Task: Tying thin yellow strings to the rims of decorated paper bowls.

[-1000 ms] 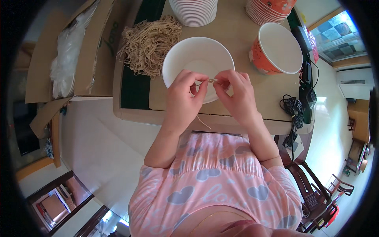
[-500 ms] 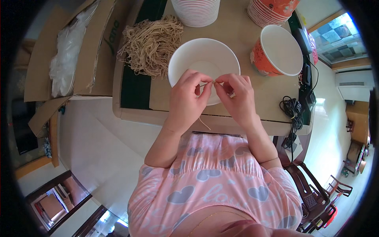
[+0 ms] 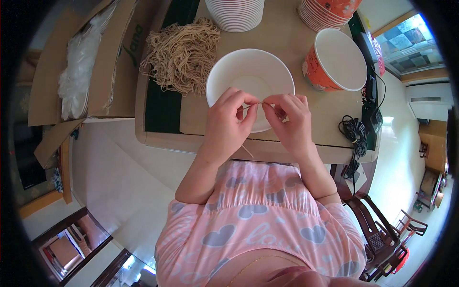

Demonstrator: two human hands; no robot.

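Over the near part of a white paper bucket (image 3: pixel 251 62), my left hand (image 3: pixel 232 117) and my right hand (image 3: pixel 289 117) meet fingertip to fingertip. Both pinch a thin tan string (image 3: pixel 247 151), whose loose end hangs below my left hand past the table edge. A tiny part of the string shows between the fingertips; whether it is knotted there is too small to tell. Left of the bucket lies a tangled heap of the same tan string (image 3: pixel 184 55). To the right stands an orange-patterned paper bucket (image 3: pixel 340 60) with a white inside, tilted in view.
A stack of white buckets (image 3: pixel 235 14) and a stack of orange buckets (image 3: pixel 325 14) stand at the back of the table. Coiled black cables (image 3: pixel 354 131) lie at the right edge. An opened cardboard box (image 3: pixel 112 62) holding clear plastic is at the left. A dark wooden chair (image 3: pixel 375 229) stands lower right.
My hands have shifted very slightly, with the fingertips a touch farther apart on the string. The view has moved a little; the buckets and string heap stay put.
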